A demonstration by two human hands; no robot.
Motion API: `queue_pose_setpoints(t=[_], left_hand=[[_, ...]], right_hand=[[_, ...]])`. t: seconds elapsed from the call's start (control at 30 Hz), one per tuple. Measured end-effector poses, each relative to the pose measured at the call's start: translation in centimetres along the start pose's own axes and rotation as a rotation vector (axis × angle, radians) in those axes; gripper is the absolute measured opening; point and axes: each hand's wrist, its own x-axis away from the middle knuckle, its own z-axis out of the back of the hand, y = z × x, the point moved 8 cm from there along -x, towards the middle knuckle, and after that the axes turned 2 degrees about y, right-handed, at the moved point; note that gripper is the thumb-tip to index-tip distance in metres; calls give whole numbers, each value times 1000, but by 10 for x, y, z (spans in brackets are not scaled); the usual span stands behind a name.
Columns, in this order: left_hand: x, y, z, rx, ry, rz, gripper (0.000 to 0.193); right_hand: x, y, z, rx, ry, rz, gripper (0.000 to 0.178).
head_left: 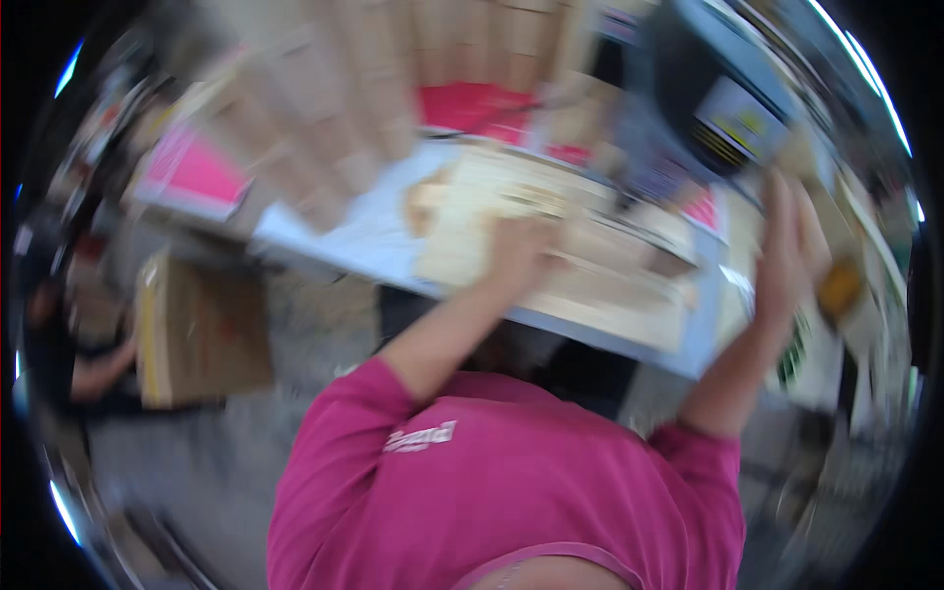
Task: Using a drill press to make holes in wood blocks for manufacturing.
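Pale boards (454,236) beneath left hand (524,254); right hand (790,231) near grey container (680,88).

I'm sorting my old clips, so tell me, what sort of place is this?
Probably a workshop or packing area: tan boxlike pieces in rows beyond a bluish-white table, and a square brown cardboard carton at left. Blur hides finer detail.

Exposure moderate, uneven. Flat cream-coloured sheet material (472,211) reads brightest, detail partly washed out; smooth grey floor (236,472) dimmer. Glare: long curved white light strip (878,81) at upper right rim; short bluish-white light sliver (69,69) at upper left. Strong blur over upper half; bare left hand (523,254) and bare right hand (792,231) smeared. Magenta fabric shirt (531,472) sharper. Fisheye rim bowed, corners black.
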Motion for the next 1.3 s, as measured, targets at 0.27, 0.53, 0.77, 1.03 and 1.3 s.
queue_pose_setpoints(t=[0.27,0.53,0.77,1.03,1.3], left_hand=[[9,15,4,12,82,-59,57],[1,14,8,9,38,-63,65],[0,13,11,21,39,-60,63],[0,15,8,23,29,-82,65],[-14,4,-3,257,-77,58,48]], right_hand=[[92,53,-4,-106,73,-77,25],[112,57,-43,-259,72,98,25],[33,49,12,-37,45,84,28],[-111,105,-22,236,-58,193,43],[37,168,-26,-79,-582,-420,41]])
